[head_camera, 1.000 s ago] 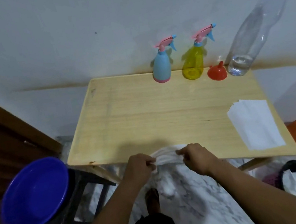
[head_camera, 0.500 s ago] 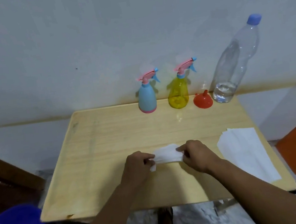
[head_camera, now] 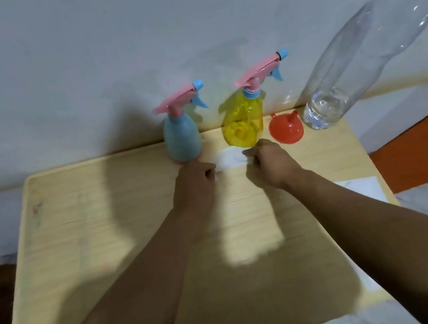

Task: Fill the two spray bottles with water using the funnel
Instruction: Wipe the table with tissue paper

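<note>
A blue spray bottle (head_camera: 182, 136) and a yellow spray bottle (head_camera: 243, 121), both with pink trigger heads, stand at the back edge of the wooden table (head_camera: 85, 236). A red funnel (head_camera: 286, 130) lies mouth-down to their right. Beside it stands a tall clear water bottle (head_camera: 354, 68) with a blue cap and a little water at the bottom. My left hand (head_camera: 196, 178) and my right hand (head_camera: 268, 163) each pinch one end of a white tissue (head_camera: 230, 159), held just in front of the two spray bottles.
More white tissue sheets (head_camera: 361, 189) lie on the table's right side, partly hidden by my right forearm. A grey wall rises directly behind the table. An orange surface (head_camera: 427, 146) shows at the right, and marble floor below it.
Both hands carried the white tissue from the table's near edge forward across the table to just in front of the spray bottles. The camera moved closer and lower.
</note>
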